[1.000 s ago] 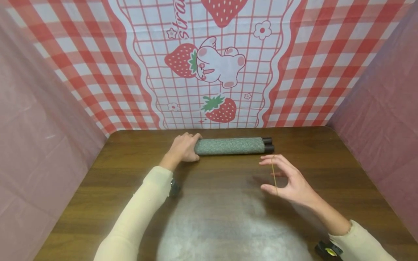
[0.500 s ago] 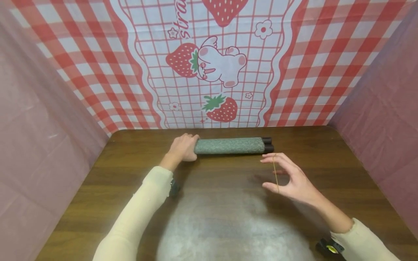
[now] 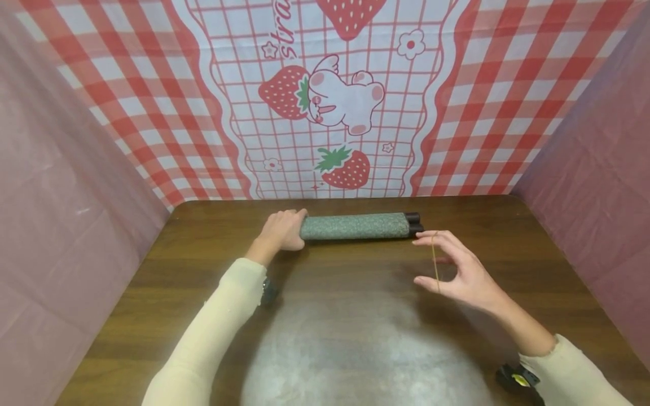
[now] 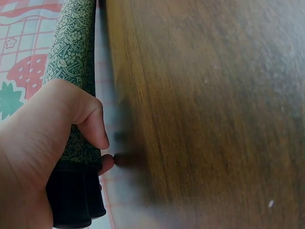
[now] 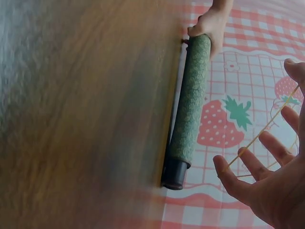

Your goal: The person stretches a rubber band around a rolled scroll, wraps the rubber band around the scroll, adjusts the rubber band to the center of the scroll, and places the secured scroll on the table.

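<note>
A green patterned roll (image 3: pixel 355 226) with two dark rod ends (image 3: pixel 414 224) lies along the table's far edge. My left hand (image 3: pixel 281 230) grips its left end; in the left wrist view the thumb and a fingertip of this hand (image 4: pixel 47 129) lie around the green cloth (image 4: pixel 71 52), above black rod ends (image 4: pixel 71 198). Just right of the roll, my right hand (image 3: pixel 464 273) has its fingers and thumb spread, with a thin yellowish rubber band (image 3: pixel 435 262) stretched around them. The right wrist view shows the band (image 5: pixel 262 131) looped over several fingers of that hand (image 5: pixel 276 191), apart from the roll (image 5: pixel 191 105).
A brown wooden table (image 3: pixel 335 316) extends towards me. Behind it hangs a red-and-white checked cloth (image 3: pixel 492 84) with strawberry prints, and pink cloths hang on the left (image 3: pixel 56 225) and right (image 3: pixel 589 186).
My right hand has moved slightly right and up, with the band still stretched on it. The roll and my left hand have shifted very slightly left.
</note>
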A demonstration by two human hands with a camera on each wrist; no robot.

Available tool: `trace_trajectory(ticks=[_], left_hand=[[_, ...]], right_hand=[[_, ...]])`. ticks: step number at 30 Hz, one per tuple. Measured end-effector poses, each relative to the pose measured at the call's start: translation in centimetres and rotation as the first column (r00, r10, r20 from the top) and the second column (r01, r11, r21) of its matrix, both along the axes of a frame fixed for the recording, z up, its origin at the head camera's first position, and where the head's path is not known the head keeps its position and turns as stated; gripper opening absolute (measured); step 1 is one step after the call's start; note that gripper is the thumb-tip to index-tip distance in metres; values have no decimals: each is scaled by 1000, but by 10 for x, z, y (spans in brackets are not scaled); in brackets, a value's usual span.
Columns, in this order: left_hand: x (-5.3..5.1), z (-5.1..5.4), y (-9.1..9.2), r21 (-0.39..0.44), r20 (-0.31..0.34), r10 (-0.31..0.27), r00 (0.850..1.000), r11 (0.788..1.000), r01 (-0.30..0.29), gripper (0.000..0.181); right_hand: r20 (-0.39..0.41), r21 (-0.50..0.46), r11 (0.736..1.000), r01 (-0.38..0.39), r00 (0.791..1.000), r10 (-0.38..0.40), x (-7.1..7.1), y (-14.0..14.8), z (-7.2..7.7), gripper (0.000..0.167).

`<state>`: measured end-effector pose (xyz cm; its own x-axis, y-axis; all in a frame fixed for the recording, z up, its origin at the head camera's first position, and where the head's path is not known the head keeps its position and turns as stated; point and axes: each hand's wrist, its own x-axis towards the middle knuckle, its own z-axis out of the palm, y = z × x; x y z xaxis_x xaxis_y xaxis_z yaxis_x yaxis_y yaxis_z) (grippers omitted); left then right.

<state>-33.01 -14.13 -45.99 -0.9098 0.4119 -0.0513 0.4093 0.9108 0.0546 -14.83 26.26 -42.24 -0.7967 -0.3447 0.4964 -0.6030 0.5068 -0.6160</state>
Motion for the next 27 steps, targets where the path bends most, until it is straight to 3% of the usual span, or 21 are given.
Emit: trace_trajectory(ticks=[1, 2, 6, 7, 11, 13, 17, 18, 19, 21, 23, 25, 26, 27], left_hand=[[1, 1, 0, 2, 4, 1, 1000, 1000, -1, 73], [-5, -7, -4, 8, -7, -12, 1000, 1000, 12, 73], [-6, -10, -5, 12, -4, -15, 1000, 1000, 15, 72], [-9, -15, -6, 13, -23, -25, 999, 1000, 25, 72], [-7, -11, -4, 10, 6, -11, 1000, 1000, 11, 73], [-16, -26, -8, 24, -24, -22, 999, 999, 22, 74], [-23, -36, -10, 22, -29, -17, 999, 1000, 18, 74], [-18, -29, -8, 16, -26, -18, 1000, 1000, 19, 73], [-19, -30, -10, 12, -30, -28, 999, 1000, 28, 72], [-4, -11, -6, 9, -17, -22, 1000, 1000, 22, 72], [7, 2, -3, 16, -6, -14, 1000, 1000, 14, 71], [13, 8, -2, 15, -10, -12, 1000, 1000, 12, 70], [22, 18, 2, 10, 2, 1, 1000, 1000, -1, 68], [20, 14, -1, 8, -17, -8, 1000, 1000, 8, 68]], right_hand=[[-2, 6, 1000, 12, 1000, -12, 0, 1, 0, 75], [-3, 12, 1000, 24, 1000, -24, -1, 2, 0, 75], [-6, 34, 998, 59, 998, -58, -1, 5, -3, 74], [-7, 37, 997, 62, 998, -62, -1, 5, -3, 74], [-22, 48, 996, 72, 997, -71, -1, 7, -4, 75], [-34, 51, 996, 77, 997, -75, -2, 7, -3, 75], [-52, 56, 995, 87, 995, -84, -2, 8, -1, 76], [-54, 57, 994, 88, 995, -85, -3, 8, 0, 76], [-55, 57, 994, 89, 995, -86, -3, 8, 0, 76], [-60, 57, 994, 93, 994, -89, -3, 8, 2, 75], [-63, 58, 994, 96, 994, -93, -3, 8, 3, 75], [-64, 59, 993, 100, 993, -96, -4, 9, 4, 74], [-64, 60, 993, 102, 993, -98, -4, 9, 4, 74], [-62, 61, 993, 103, 993, -99, -4, 9, 5, 74]])
